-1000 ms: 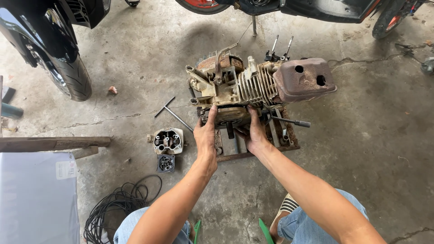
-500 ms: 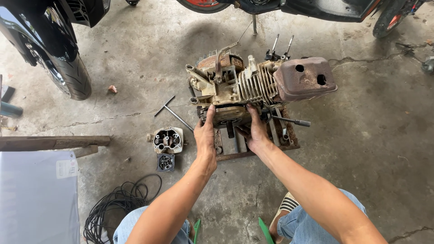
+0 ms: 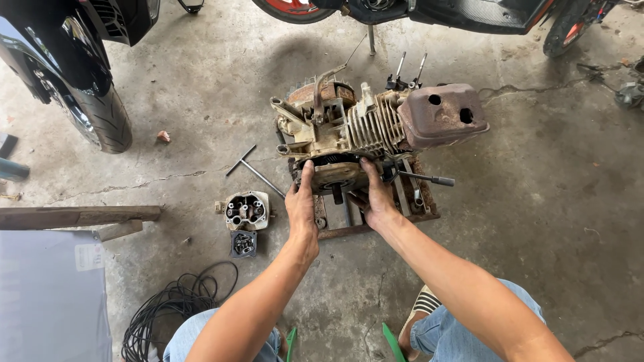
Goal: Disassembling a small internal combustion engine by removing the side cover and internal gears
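Both hands clasp the round cover [image 3: 333, 175] on the engine's [image 3: 349, 127] near face — left hand [image 3: 301, 204] at its left edge, right hand [image 3: 376, 198] at its right — fingers spread around the rim.

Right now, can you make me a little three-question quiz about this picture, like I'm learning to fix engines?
1. True or false: both hands touch the round cover on the engine's front.
2. What lies left of the engine on the floor? A) T-shaped wrench B) hammer C) bucket
3. What colour is the rusty box on the engine's right end?

Key:
1. True: left hand and right hand grip the round cover of the engine.
2. A, the T-shaped wrench.
3. Reddish brown, the rusty box.
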